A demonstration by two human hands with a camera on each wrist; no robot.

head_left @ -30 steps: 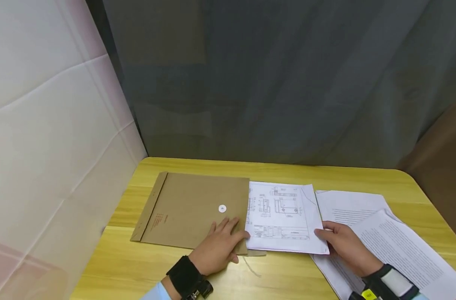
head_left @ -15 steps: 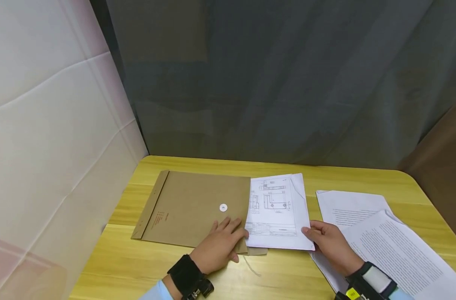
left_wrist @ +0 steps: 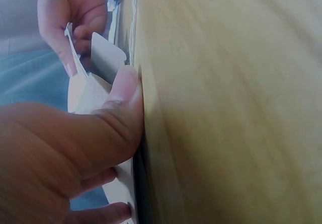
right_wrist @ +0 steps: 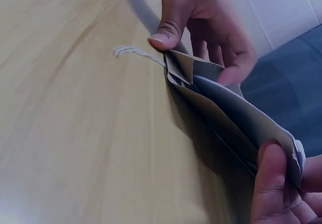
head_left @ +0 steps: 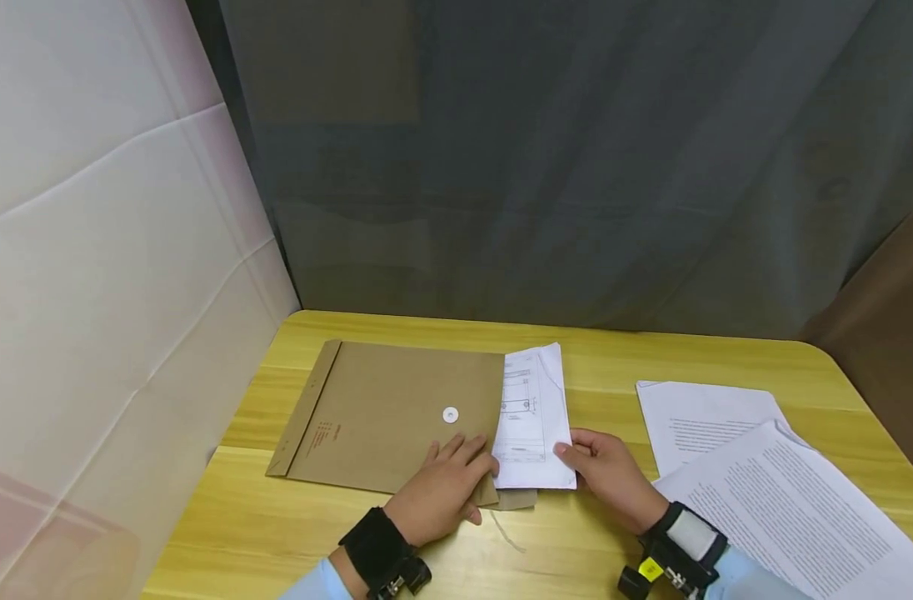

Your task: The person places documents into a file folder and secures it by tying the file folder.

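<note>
A brown paper envelope point(head_left: 381, 417) with a white button clasp point(head_left: 450, 415) lies flat on the yellow wooden table point(head_left: 621, 354). My left hand point(head_left: 475, 467) holds its open right end, fingers on the top layer and thumb at the lower flap point(right_wrist: 176, 65). A few white sheets with a technical drawing point(head_left: 535, 412) stick out of that opening, mostly inside. My right hand point(head_left: 576, 454) pinches their near right edge, thumb on top point(right_wrist: 271, 178). In the left wrist view my left thumb point(left_wrist: 123, 90) presses by the sheets point(left_wrist: 83, 95). The envelope's string point(head_left: 505, 533) trails on the table.
Several loose printed text pages point(head_left: 764, 483) lie fanned at the table's right side. A white panel wall point(head_left: 89, 292) stands on the left and a dark curtain point(head_left: 576, 167) hangs behind the table's far edge.
My right hand has slid the drawing sheets leftward, deeper into the envelope, so much less of them shows. The left hand has stayed at the envelope's opening.
</note>
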